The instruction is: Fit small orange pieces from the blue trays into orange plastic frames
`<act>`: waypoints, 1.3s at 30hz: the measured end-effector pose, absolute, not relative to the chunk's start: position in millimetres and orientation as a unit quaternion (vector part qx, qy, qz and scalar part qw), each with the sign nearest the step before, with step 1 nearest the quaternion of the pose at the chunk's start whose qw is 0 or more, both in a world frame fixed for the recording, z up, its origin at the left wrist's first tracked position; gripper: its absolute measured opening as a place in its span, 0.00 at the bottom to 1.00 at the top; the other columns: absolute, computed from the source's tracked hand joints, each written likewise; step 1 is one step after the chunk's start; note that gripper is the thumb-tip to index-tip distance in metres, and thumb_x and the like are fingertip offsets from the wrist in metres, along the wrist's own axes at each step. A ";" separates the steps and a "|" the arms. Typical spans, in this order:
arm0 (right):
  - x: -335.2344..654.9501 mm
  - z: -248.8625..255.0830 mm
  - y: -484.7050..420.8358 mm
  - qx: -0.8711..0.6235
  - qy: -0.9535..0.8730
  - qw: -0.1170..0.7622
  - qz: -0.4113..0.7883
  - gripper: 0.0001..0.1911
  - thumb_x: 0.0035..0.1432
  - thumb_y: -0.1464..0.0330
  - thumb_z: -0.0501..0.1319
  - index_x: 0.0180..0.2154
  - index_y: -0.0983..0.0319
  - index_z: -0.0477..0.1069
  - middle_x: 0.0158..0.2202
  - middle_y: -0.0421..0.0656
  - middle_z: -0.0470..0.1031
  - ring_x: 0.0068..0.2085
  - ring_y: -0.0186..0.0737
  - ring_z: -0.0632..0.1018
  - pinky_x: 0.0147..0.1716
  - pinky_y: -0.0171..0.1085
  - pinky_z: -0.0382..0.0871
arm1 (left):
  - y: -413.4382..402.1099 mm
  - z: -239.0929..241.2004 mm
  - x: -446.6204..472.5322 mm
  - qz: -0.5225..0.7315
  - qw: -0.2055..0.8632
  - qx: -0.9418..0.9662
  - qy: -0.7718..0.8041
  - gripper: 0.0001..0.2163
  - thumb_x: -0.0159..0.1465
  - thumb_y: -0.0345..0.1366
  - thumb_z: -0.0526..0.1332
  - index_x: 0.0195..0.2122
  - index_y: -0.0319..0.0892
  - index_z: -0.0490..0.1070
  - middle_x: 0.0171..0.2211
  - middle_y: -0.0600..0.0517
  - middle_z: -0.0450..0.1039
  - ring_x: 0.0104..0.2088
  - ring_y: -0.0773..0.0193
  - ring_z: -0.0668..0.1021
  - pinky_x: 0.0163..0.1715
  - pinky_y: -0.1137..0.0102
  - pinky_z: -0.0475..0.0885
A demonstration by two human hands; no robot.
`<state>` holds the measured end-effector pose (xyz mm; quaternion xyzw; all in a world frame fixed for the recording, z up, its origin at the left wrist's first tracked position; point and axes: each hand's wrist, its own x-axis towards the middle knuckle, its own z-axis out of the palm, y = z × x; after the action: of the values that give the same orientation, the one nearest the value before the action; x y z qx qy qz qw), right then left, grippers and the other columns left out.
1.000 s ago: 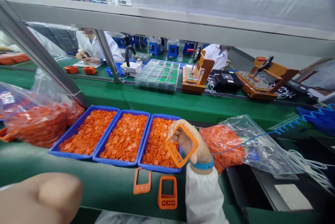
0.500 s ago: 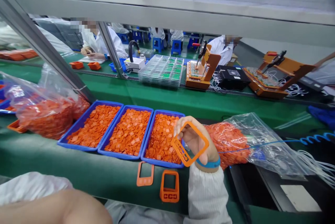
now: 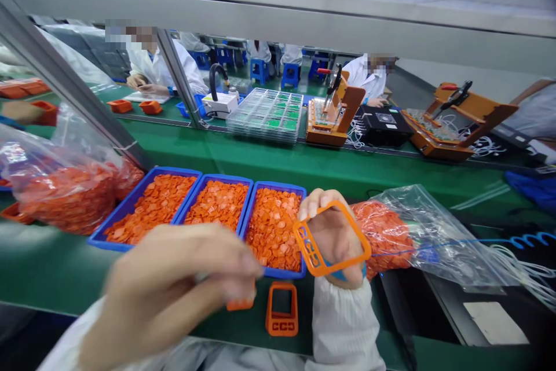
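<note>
My right hand (image 3: 334, 238) grips an orange plastic frame (image 3: 320, 261), holding it tilted above the bench, its large opening and small cut-outs facing me. My left hand (image 3: 174, 290), blurred by motion, is left of the frame and apart from it. Its thumb and fingers come together in a pinch; whatever they hold, if anything, cannot be made out. Beneath its fingertips an orange flat cover (image 3: 240, 304) lies on the bench, mostly hidden. Beside that lies an orange housing (image 3: 282, 326) with a rectangular window and a row of small cut-outs.
Behind my hands stand blue trays (image 3: 304, 271) full of small orange pieces. Clear bags of orange parts lie left (image 3: 69, 197) and right (image 3: 382, 232). Clear trays with green boards (image 3: 267, 116) and orange clamp fixtures (image 3: 332, 136) line the far ledge. Co-workers sit beyond.
My left hand has come up from the lower left toward the frame. My right hand has shifted the orange frame slightly right and turned it. Another person's hand appears at far left with an orange part.
</note>
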<state>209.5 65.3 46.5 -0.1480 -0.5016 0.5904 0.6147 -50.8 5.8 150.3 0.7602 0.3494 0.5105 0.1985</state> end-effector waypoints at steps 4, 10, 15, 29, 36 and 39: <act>201.6 39.2 70.6 -0.121 -0.509 0.695 0.493 0.56 0.10 0.34 0.81 0.44 0.49 0.70 0.36 0.40 0.67 0.34 0.46 0.72 0.38 0.47 0.76 | 40.2 128.0 -17.8 0.477 0.384 0.719 0.329 0.09 0.68 0.27 0.72 0.43 0.50 0.88 0.35 0.56 0.89 0.29 0.63 0.89 0.30 0.75 0.85; 197.0 38.9 70.9 -0.100 -0.514 0.754 0.396 0.59 0.16 0.31 0.79 0.51 0.46 0.70 0.37 0.39 0.69 0.33 0.45 0.73 0.36 0.46 0.76 | 52.3 107.8 -1.7 0.495 0.522 0.614 0.324 0.13 0.66 0.26 0.73 0.50 0.47 0.87 0.39 0.52 0.90 0.35 0.61 0.91 0.39 0.75 0.87; 199.4 44.0 72.8 -0.085 -0.548 0.737 0.386 0.58 0.20 0.34 0.81 0.54 0.48 0.72 0.41 0.41 0.72 0.36 0.46 0.77 0.37 0.45 0.77 | 64.8 97.5 1.1 0.521 0.490 0.647 0.265 0.15 0.72 0.25 0.67 0.49 0.53 0.88 0.37 0.55 0.89 0.36 0.67 0.90 0.41 0.77 0.85; 198.9 53.5 67.7 -0.181 -0.692 0.655 0.244 0.44 0.45 0.55 0.85 0.60 0.52 0.72 0.47 0.45 0.79 0.48 0.51 0.84 0.50 0.49 0.84 | 66.8 71.4 18.0 0.572 0.657 0.417 0.261 0.09 0.67 0.44 0.76 0.37 0.45 0.83 0.54 0.48 0.83 0.50 0.62 0.84 0.54 0.70 0.79; 198.1 59.4 68.1 -0.188 -0.718 0.630 0.229 0.44 0.43 0.58 0.86 0.60 0.52 0.72 0.48 0.45 0.81 0.49 0.51 0.86 0.49 0.48 0.84 | 62.1 75.5 34.6 0.562 0.740 0.281 0.242 0.12 0.61 0.42 0.81 0.37 0.45 0.80 0.41 0.54 0.80 0.38 0.69 0.80 0.43 0.75 0.78; 197.1 61.2 68.1 -0.183 -0.724 0.629 0.217 0.44 0.43 0.59 0.86 0.59 0.53 0.72 0.48 0.45 0.81 0.48 0.50 0.86 0.47 0.47 0.85 | 62.2 78.4 32.6 0.533 0.765 0.282 0.227 0.14 0.62 0.43 0.80 0.41 0.45 0.79 0.35 0.55 0.79 0.32 0.70 0.79 0.35 0.77 0.76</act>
<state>197.1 68.1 61.2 -0.1826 -0.7241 0.2167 0.6288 32.6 62.2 78.4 0.2818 0.2268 0.5331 0.7648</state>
